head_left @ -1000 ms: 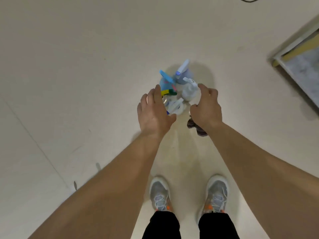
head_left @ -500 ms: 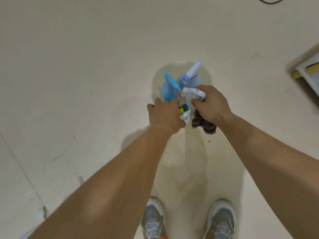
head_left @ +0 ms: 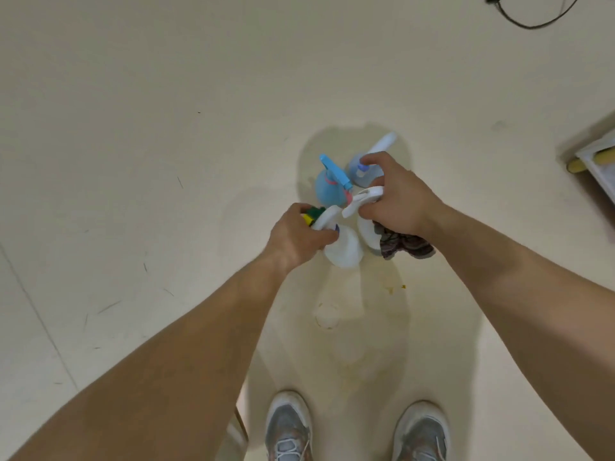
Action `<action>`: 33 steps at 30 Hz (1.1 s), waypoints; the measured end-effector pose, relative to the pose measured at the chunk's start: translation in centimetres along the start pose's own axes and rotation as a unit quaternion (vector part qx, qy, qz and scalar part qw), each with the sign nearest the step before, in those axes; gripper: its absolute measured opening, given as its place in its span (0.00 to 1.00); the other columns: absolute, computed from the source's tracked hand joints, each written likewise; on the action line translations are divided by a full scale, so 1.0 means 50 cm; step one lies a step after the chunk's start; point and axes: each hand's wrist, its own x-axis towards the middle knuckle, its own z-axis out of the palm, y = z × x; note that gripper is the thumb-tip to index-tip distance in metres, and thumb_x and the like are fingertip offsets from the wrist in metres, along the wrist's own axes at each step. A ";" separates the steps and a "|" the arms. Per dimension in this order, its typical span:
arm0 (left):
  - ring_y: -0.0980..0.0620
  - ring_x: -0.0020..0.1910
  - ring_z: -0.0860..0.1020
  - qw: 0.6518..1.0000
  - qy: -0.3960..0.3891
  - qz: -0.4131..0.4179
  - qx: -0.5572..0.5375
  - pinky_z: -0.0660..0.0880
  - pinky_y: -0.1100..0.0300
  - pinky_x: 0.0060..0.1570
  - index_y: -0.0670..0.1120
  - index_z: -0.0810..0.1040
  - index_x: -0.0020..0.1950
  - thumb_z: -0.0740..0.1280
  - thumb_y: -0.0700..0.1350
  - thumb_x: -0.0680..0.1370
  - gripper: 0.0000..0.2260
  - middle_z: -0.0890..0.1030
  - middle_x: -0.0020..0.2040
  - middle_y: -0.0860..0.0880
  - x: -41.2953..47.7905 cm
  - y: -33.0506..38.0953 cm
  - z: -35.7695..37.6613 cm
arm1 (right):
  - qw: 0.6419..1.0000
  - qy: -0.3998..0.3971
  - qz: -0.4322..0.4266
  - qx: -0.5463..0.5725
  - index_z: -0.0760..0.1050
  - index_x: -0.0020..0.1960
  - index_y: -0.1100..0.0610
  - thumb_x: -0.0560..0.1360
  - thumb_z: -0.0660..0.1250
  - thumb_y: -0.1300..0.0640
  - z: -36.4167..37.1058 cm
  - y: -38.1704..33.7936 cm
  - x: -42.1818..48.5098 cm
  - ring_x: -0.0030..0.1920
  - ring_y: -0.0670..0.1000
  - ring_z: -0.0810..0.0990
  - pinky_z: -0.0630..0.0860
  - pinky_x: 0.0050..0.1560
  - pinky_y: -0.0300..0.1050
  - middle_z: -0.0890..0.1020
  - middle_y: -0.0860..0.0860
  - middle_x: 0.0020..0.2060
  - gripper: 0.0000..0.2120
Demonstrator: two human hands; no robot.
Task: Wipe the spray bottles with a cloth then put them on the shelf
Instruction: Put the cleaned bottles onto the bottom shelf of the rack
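Several spray bottles stand close together on the pale floor. My left hand (head_left: pixel 298 239) grips the neck of a white spray bottle (head_left: pixel 344 249); a bottle with a green and yellow top (head_left: pixel 312 215) shows just past its fingers. My right hand (head_left: pixel 396 196) is closed around the white trigger head of a second white bottle (head_left: pixel 366 229), and a dark patterned cloth (head_left: pixel 404 244) hangs under its palm. Its forefinger reaches to a pale blue bottle with a white nozzle (head_left: pixel 364 173). A bright blue bottle (head_left: pixel 327 191) stands between my hands, untouched.
The corner of a white shelf unit (head_left: pixel 599 161) with a yellow leg shows at the right edge. A black cable (head_left: pixel 532 15) lies on the floor at the top right. My two shoes (head_left: pixel 289 430) are at the bottom, behind a stained patch of floor.
Both hands have closed on bottles: the left now holds a white bottle by the neck, the right has taken the other white bottle's trigger head. The view has moved closer.
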 end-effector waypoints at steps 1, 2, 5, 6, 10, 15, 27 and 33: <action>0.53 0.46 0.80 1.000 -0.004 -0.008 -0.018 0.77 0.61 0.46 0.50 0.68 0.73 0.78 0.52 0.72 0.33 0.79 0.57 0.51 -0.004 -0.006 -0.016 | 0.999 -0.038 0.007 -0.011 0.59 0.77 0.46 0.72 0.72 0.56 -0.008 -0.009 0.010 0.53 0.53 0.78 0.71 0.49 0.44 0.75 0.50 0.62 0.38; 0.51 0.52 0.80 1.000 -0.007 -0.012 -0.021 0.76 0.59 0.52 0.51 0.65 0.76 0.79 0.53 0.71 0.38 0.78 0.61 0.51 -0.004 -0.013 -0.032 | 0.997 -0.069 0.016 -0.023 0.55 0.80 0.45 0.72 0.74 0.55 -0.017 -0.018 0.021 0.60 0.53 0.76 0.70 0.55 0.44 0.71 0.50 0.67 0.43; 0.47 0.67 0.75 0.998 -0.046 -0.018 0.027 0.71 0.51 0.69 0.52 0.57 0.82 0.80 0.53 0.69 0.47 0.73 0.73 0.50 0.008 -0.018 -0.075 | 0.988 -0.135 0.047 -0.062 0.52 0.81 0.45 0.70 0.76 0.51 -0.032 -0.041 0.053 0.70 0.55 0.69 0.69 0.67 0.50 0.66 0.50 0.74 0.48; 0.48 0.67 0.75 0.996 -0.071 -0.016 0.058 0.70 0.52 0.69 0.53 0.55 0.82 0.80 0.53 0.70 0.48 0.73 0.73 0.50 0.012 -0.014 -0.083 | 0.984 -0.154 0.059 -0.068 0.57 0.79 0.45 0.68 0.77 0.49 -0.031 -0.046 0.063 0.68 0.55 0.71 0.70 0.67 0.52 0.69 0.49 0.70 0.45; 0.55 0.45 0.81 0.974 -0.142 0.002 0.177 0.75 0.60 0.49 0.53 0.49 0.83 0.77 0.50 0.72 0.48 0.83 0.48 0.51 0.039 0.026 -0.096 | 0.977 -0.187 0.058 -0.085 0.71 0.56 0.53 0.64 0.79 0.48 -0.018 -0.068 0.086 0.48 0.57 0.81 0.80 0.51 0.54 0.79 0.55 0.52 0.27; 0.49 0.55 0.79 0.965 -0.141 0.034 0.220 0.74 0.59 0.57 0.57 0.50 0.83 0.76 0.47 0.72 0.47 0.82 0.61 0.50 0.083 0.067 -0.116 | 0.964 -0.231 0.083 -0.106 0.76 0.61 0.57 0.58 0.81 0.51 -0.028 -0.093 0.103 0.50 0.60 0.85 0.82 0.54 0.62 0.84 0.57 0.50 0.33; 0.54 0.44 0.79 0.980 -0.171 0.076 0.070 0.76 0.71 0.39 0.60 0.72 0.71 0.74 0.41 0.74 0.29 0.83 0.59 0.46 0.085 0.066 -0.071 | 0.967 -0.225 0.113 -0.038 0.78 0.63 0.48 0.55 0.80 0.51 -0.024 -0.065 0.100 0.49 0.59 0.85 0.83 0.53 0.57 0.84 0.56 0.52 0.36; 0.55 0.43 0.80 0.983 -0.155 0.074 0.071 0.74 0.73 0.39 0.60 0.63 0.79 0.74 0.40 0.73 0.38 0.83 0.55 0.51 0.071 0.046 -0.064 | 0.985 -0.164 0.037 -0.028 0.77 0.63 0.47 0.69 0.78 0.53 0.008 -0.041 0.064 0.49 0.52 0.84 0.81 0.52 0.47 0.85 0.50 0.48 0.23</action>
